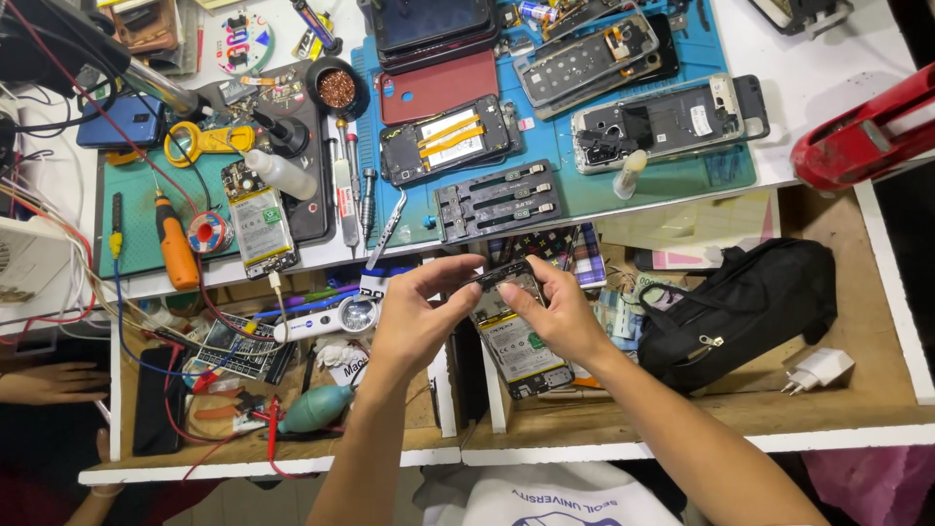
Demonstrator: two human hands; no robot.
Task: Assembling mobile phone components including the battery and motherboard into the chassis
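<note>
An opened phone (516,336) with its back cover off, battery and circuit board showing, is held over an open drawer. My left hand (421,317) grips its upper left edge, thumb and fingers pinching near the top. My right hand (555,312) holds its upper right side, fingertips on the top part of the board. Both forearms reach up from the bottom of the view.
The bench above holds a blue mat (584,190) with several dismantled phones, a black phone clamp (499,200), tweezers (387,232), an orange screwdriver (175,251) and a solder spool (208,233). A black bag (750,302) and white charger (818,368) lie in the right drawer. Another person's hand (49,382) rests at the left.
</note>
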